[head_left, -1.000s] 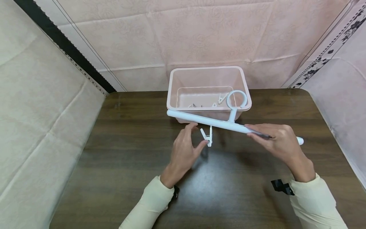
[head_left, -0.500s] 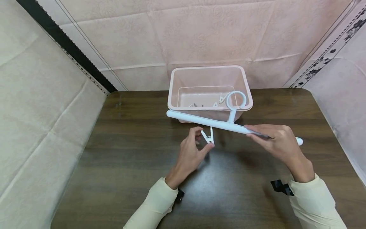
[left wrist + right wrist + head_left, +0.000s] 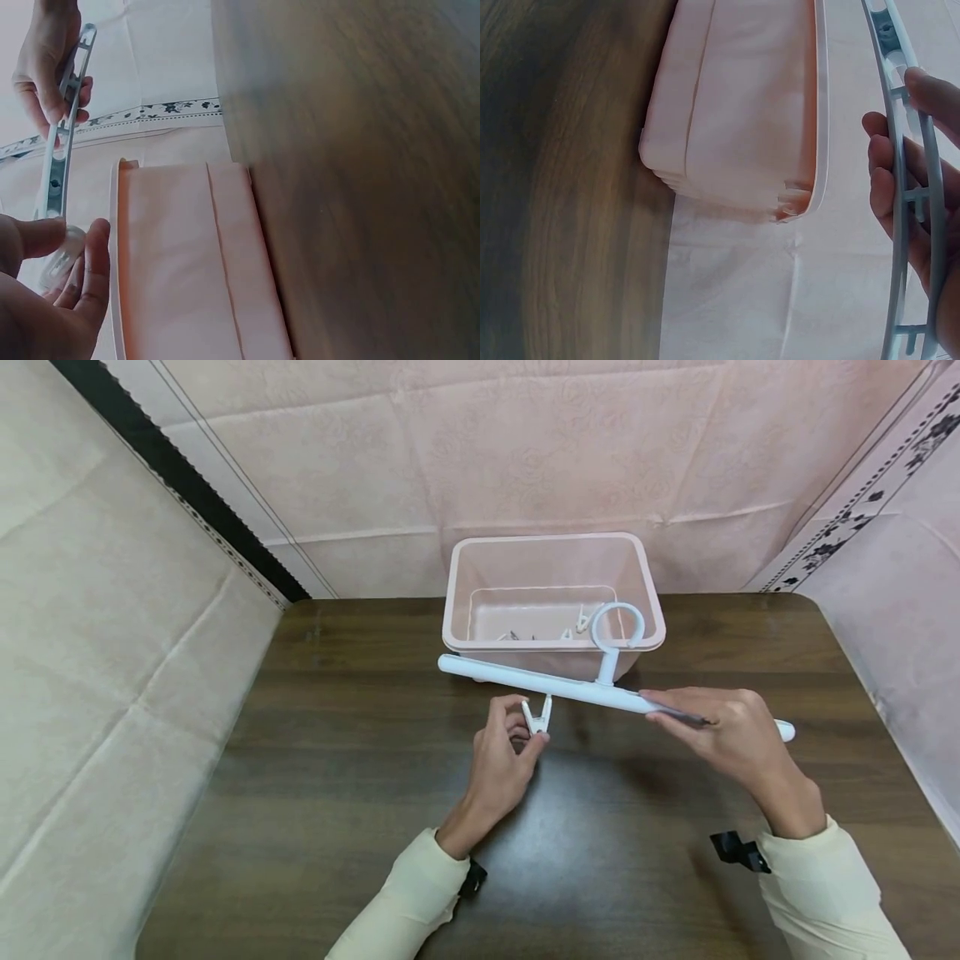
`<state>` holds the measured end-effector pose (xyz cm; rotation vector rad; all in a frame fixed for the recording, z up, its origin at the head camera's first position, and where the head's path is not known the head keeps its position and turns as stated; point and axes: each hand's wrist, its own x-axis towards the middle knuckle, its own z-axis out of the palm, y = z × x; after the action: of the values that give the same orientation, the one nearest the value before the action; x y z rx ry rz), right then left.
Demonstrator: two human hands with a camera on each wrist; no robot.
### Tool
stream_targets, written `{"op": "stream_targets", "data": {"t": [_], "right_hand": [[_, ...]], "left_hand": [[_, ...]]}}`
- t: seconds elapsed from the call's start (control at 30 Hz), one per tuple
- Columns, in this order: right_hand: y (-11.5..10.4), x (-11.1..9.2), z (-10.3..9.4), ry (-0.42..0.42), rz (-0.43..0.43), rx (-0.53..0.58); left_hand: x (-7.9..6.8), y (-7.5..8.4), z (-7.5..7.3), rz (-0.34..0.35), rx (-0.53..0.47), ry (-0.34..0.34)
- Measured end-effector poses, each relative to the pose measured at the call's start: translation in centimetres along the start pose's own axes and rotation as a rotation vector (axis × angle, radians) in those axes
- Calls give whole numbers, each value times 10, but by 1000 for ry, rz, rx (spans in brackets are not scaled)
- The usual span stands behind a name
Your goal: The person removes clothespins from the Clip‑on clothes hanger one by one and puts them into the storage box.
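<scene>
My right hand [image 3: 723,727] grips a light blue clothes hanger [image 3: 540,681] near its right end. A round hook [image 3: 637,631] stands up from the bar. Seen from the right wrist, the hanger's hollow side [image 3: 915,217] shows cross ribs between its two rails. Just below the bar, my left hand [image 3: 502,760] pinches a white clip [image 3: 537,718] by thumb and fingers. The clip's two arms spread in a V toward the hanger. In the left wrist view the clip [image 3: 64,259] sits between thumb and fingertips, close to the bar's end.
A pale pink plastic bin [image 3: 551,547] stands at the back of the brown wooden table [image 3: 352,693], behind the hanger. Inside it lie several small white clips [image 3: 582,620]. Pale patterned cloth [image 3: 547,452] hangs behind and at both sides of the table.
My left fingers have drawn back from the bar and closed in on the clip. The clip shifted slightly right, then left, and turned a little. My right hand stays put; the hanger's left end dipped slightly.
</scene>
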<state>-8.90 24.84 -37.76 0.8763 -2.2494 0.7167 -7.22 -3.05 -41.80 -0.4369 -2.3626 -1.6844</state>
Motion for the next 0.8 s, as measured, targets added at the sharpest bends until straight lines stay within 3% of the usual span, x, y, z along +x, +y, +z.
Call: {"op": "stream_targets", "data": {"t": [0.2, 0.4, 0.8], "right_hand": [[0, -2, 1, -8, 0, -3], [0, -5, 2, -20, 2, 18], [-3, -1, 2, -47, 13, 46]], "left_hand": [[0, -2, -1, 66, 60, 19], [-1, -4, -1, 163, 190, 46], [1, -9, -4, 451, 540, 134]]}}
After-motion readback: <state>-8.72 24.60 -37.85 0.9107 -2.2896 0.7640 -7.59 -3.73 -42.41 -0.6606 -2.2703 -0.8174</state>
